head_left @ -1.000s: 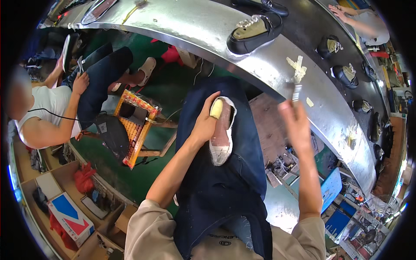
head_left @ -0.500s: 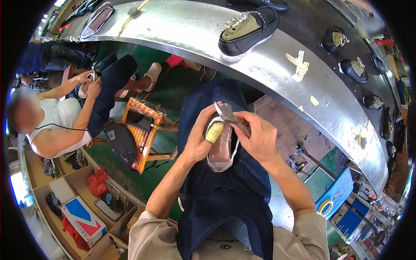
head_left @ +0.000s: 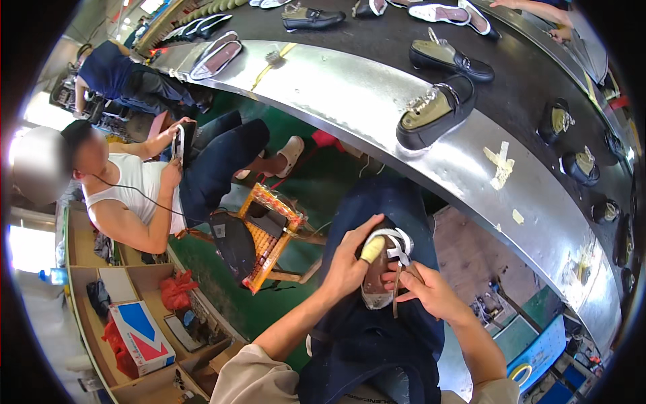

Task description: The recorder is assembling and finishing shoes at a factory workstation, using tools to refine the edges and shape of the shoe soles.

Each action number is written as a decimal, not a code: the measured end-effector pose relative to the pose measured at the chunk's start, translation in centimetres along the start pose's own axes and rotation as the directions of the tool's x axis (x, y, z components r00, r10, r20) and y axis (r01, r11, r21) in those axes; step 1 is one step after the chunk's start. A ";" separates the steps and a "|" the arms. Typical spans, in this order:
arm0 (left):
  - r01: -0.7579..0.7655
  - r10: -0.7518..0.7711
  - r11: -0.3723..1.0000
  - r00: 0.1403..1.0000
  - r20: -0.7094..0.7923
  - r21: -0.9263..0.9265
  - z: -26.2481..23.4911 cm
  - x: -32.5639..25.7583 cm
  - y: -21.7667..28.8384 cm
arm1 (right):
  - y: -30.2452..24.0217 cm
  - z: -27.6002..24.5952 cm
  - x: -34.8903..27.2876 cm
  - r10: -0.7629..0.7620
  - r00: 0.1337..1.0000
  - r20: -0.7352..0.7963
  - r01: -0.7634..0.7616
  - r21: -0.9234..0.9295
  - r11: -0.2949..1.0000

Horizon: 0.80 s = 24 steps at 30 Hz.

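On my lap lies a shoe upper point(head_left: 378, 294) with a pale edge and a brown, shiny inside. My left hand point(head_left: 346, 269) is closed round its left side, the thumb in a yellow cover pressed on the inside. A white band point(head_left: 402, 237) curves over the far end. At the right edge, my right hand point(head_left: 431, 291) has its fingers partly spread, some reaching inside the shoe. A thin, brownish, flat piece point(head_left: 396, 299) hangs by these fingers, held between them; whether it is a tool or a strip cannot be made out.
A curved metal bench edge point(head_left: 323, 87) arcs ahead, beside a dark surface bearing several black loafers point(head_left: 437, 111). To the left a seated person point(head_left: 134, 182) works on a shoe near a bamboo stool point(head_left: 269, 236). A wooden compartment box point(head_left: 151, 269) stands at lower left.
My view has shifted, so the shoe and lap appear lower and further right. The right hand has moved from the shoe's far end nearer along its right edge, fingers now spread.
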<state>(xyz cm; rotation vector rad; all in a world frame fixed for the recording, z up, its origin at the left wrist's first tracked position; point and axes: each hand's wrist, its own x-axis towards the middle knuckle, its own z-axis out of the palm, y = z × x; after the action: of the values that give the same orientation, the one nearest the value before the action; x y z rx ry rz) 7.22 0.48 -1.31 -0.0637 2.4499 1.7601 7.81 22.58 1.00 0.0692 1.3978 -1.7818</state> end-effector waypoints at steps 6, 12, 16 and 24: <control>-0.044 0.042 0.994 0.999 -0.019 -0.095 0.7 -0.2 -0.8 | -0.5 1.1 0.5 -0.108 0.984 -0.143 -0.005 -0.624 0.781; -0.114 0.095 0.984 0.986 -0.136 -0.140 -0.2 -0.8 -0.7 | -0.5 1.3 -0.9 -0.389 0.921 0.000 0.247 -0.771 0.586; -0.449 0.452 0.891 0.863 -0.224 0.066 -1.0 -1.6 2.6 | -2.3 -2.0 -4.7 -0.676 0.736 0.031 0.303 -0.908 0.289; -0.567 0.638 0.729 0.765 -0.082 0.383 0.8 -6.9 1.0 | -8.5 -8.8 -1.5 -0.867 0.489 0.096 -0.240 -0.941 -0.240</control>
<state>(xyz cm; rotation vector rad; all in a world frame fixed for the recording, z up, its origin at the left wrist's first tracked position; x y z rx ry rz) 14.07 1.32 0.19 0.7117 3.1490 1.5286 -0.44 30.80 5.09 -0.7290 3.5106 -0.2565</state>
